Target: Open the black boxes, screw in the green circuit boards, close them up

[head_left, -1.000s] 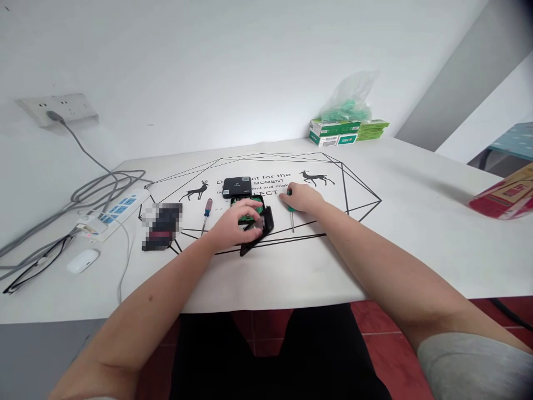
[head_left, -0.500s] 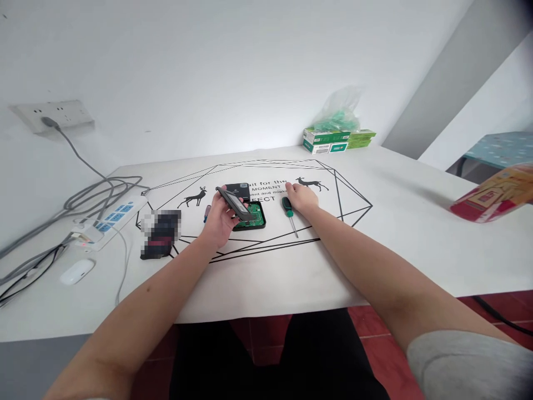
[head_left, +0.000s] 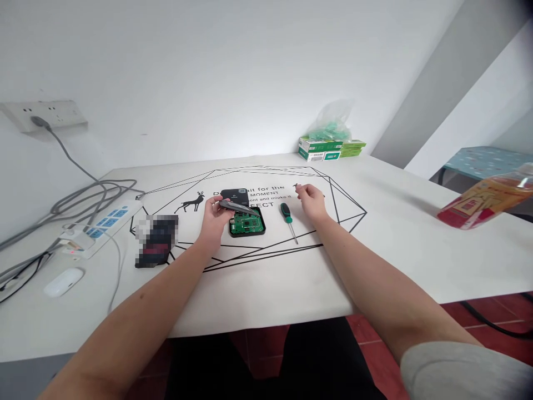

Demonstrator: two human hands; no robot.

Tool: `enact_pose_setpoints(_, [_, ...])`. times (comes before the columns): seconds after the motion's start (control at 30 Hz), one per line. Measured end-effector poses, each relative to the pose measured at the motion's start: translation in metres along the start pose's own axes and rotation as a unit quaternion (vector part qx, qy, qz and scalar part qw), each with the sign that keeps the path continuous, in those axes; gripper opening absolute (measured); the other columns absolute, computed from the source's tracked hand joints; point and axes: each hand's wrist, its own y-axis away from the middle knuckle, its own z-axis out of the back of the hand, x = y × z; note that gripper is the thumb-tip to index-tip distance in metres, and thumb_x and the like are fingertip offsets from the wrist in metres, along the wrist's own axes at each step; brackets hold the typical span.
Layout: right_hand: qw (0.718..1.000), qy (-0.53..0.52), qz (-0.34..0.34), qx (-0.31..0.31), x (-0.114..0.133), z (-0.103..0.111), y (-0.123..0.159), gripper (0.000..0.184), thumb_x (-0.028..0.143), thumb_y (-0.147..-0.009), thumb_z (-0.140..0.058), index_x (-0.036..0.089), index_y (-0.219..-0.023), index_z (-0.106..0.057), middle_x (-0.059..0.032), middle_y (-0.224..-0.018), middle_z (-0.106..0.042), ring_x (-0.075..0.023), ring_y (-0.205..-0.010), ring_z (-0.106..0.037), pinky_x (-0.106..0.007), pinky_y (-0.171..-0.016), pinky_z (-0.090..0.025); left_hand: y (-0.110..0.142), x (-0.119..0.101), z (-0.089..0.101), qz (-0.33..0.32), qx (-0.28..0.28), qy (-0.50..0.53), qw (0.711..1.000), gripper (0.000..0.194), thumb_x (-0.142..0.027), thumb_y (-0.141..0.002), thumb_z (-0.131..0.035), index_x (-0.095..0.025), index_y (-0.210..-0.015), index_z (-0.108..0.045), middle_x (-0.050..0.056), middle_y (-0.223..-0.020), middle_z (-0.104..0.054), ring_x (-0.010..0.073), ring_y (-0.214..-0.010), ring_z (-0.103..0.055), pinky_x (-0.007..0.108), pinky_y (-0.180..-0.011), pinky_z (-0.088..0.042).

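Note:
My left hand (head_left: 213, 221) grips one end of a thin dark flat panel (head_left: 238, 208), which is tilted over an opened black case (head_left: 249, 234). Inside that case lies a green circuit board (head_left: 249, 224), its back part hidden by the panel. Just behind the panel a black square cover (head_left: 234, 195) rests on the table. My right hand (head_left: 313, 202) is raised slightly to the right, fingers curled together; whatever they may hold is too small to make out. Between case and right hand lies a green-handled screwdriver (head_left: 287, 215), tip toward me.
A pixelated dark object (head_left: 157, 241), a white earbud case (head_left: 64, 281) and a power strip (head_left: 102, 228) with tangled cables occupy the left. Green boxes (head_left: 320, 149) with a plastic bag stand by the wall. At right is a bottle of orange-brown liquid (head_left: 478, 203).
The panel in my left hand has tipped flatter, uncovering more of the circuit board. My right hand has moved right, away from the screwdriver. The camera view has shifted slightly.

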Motion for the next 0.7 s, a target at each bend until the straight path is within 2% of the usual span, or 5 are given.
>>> enact_pose_setpoints(0.13, [0.986,-0.051,0.145,0.061,0.02,-0.017,0.013,0.063,0.083,-0.092,-0.052,0.022,-0.097,-0.067,-0.0088,-0.104,-0.075,-0.0251,-0.1,-0.066,-0.043,-0.099,-0.055,-0.003,0.005,0.001,-0.012,0.002,-0.066,0.998,0.066,-0.027,-0.065,-0.089,-0.028,-0.12,-0.052,0.01,-0.141,-0.065,0.0281,-0.134,-0.064,0.047,-0.114,-0.052])
enact_pose_setpoints(0.3, [0.91,-0.103,0.324,0.237,0.036,-0.047,0.036,0.083,0.088,-0.082,-0.069,0.024,-0.134,-0.066,-0.0194,-0.148,-0.066,-0.0374,-0.142,-0.061,-0.06,-0.123,-0.044,-0.002,0.003,0.002,-0.011,0.057,-0.076,0.995,0.072,-0.024,-0.06,-0.091,-0.027,-0.119,-0.051,0.011,-0.144,-0.064,0.0309,-0.137,-0.063,0.048,-0.116,-0.052])
enact_pose_setpoints(0.4, [0.888,-0.121,0.305,0.322,0.035,-0.052,0.041,0.102,0.084,-0.074,-0.082,0.025,-0.152,-0.054,-0.0221,-0.169,-0.048,-0.0411,-0.157,-0.048,-0.063,-0.129,-0.038,0.001,-0.001,0.002,0.002,0.095,-0.075,0.993,0.072,-0.021,-0.06,-0.092,-0.027,-0.12,-0.051,0.011,-0.146,-0.065,0.0321,-0.138,-0.063,0.048,-0.116,-0.052])
enact_pose_setpoints(0.5, [0.875,-0.15,0.253,0.384,0.031,-0.051,0.038,0.106,0.078,-0.073,-0.087,0.026,-0.158,-0.049,-0.0189,-0.167,-0.049,-0.0397,-0.154,-0.052,-0.062,-0.129,-0.039,0.005,-0.004,0.003,0.022,0.124,-0.075,0.989,0.072,-0.021,-0.061,-0.092,-0.027,-0.12,-0.052,0.011,-0.149,-0.064,0.0327,-0.139,-0.062,0.047,-0.112,-0.054])
enact_pose_setpoints(0.7, [0.869,-0.157,0.257,0.393,0.028,-0.048,0.034,0.098,0.072,-0.076,-0.088,0.028,-0.155,-0.052,-0.0158,-0.159,-0.053,-0.0375,-0.151,-0.052,-0.062,-0.129,-0.038,0.004,-0.014,0.01,0.043,0.153,-0.136,0.978,0.072,-0.027,-0.063,-0.094,-0.028,-0.125,-0.057,0.011,-0.147,-0.064,0.0335,-0.131,-0.064,0.046,-0.101,-0.058])
